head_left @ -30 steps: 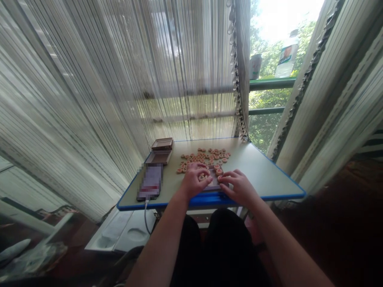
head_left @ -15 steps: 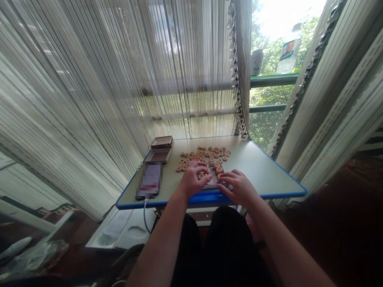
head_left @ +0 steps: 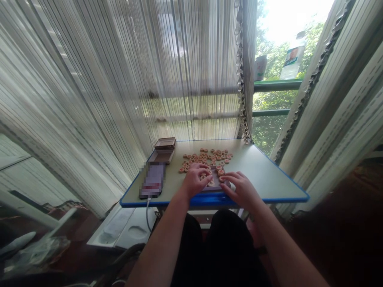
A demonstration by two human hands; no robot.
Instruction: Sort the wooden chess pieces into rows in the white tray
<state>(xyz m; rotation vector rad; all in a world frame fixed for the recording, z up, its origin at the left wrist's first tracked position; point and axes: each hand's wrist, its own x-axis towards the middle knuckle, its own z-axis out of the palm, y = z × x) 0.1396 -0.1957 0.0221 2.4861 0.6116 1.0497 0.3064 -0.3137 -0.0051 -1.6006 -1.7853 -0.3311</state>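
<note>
A shallow open box [head_left: 217, 184] lies at the table's near edge, with round wooden Chinese chess pieces along its left and right sides. My left hand [head_left: 195, 180] curls over the box's left side. Its bent fingers and thumb close round several Chinese chess pieces [head_left: 203, 175] there, partly hidden by the hand. At the right side, my right hand [head_left: 239, 185] has thumb and forefinger on one Chinese chess piece [head_left: 222, 179], the nearest in a short row. Beyond the box, many loose pieces [head_left: 203, 156] with red or dark marks lie spread over the table.
On the table's [head_left: 266, 175] left side lie two brown box parts [head_left: 164, 156] and a blurred phone [head_left: 152, 179] with a cable [head_left: 147, 215]. Sheer curtains [head_left: 113, 71] hang behind. A can [head_left: 260, 67] and a bottle [head_left: 293, 59] stand on the window rail.
My right fingers have come in onto the nearest piece in the right-hand row. My left hand stays over the left side. The whole view has shifted slightly.
</note>
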